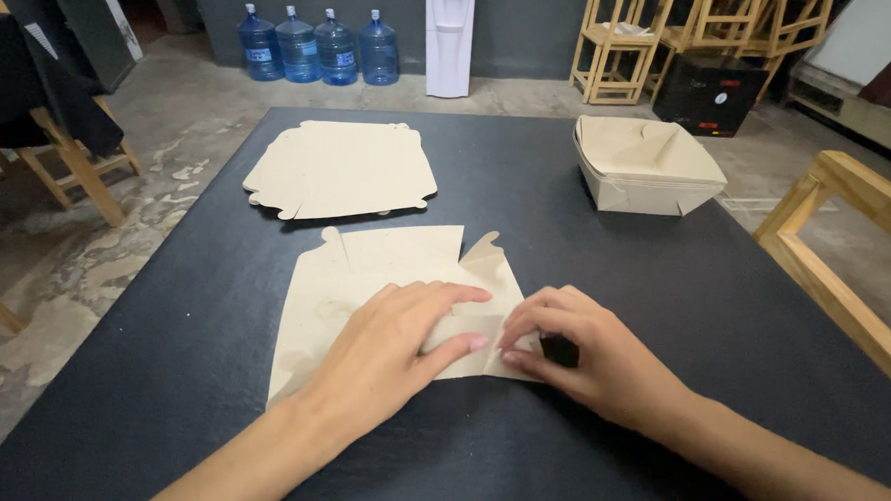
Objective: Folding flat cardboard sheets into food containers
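A flat tan cardboard box blank point(385, 268) lies on the black table point(724, 293) in front of me. My left hand point(391, 343) presses flat on its near right part, thumb against a folded flap. My right hand point(586, 352) pinches the blank's right corner flap with its fingertips, right next to the left thumb. Both hands touch the same blank.
A stack of flat tan blanks point(341, 169) lies at the far left of the table. A folded tan box point(645, 164) stands at the far right. Wooden chairs point(837, 238) flank the table. Blue water jugs point(319, 47) and a white dispenser point(448, 35) stand by the far wall.
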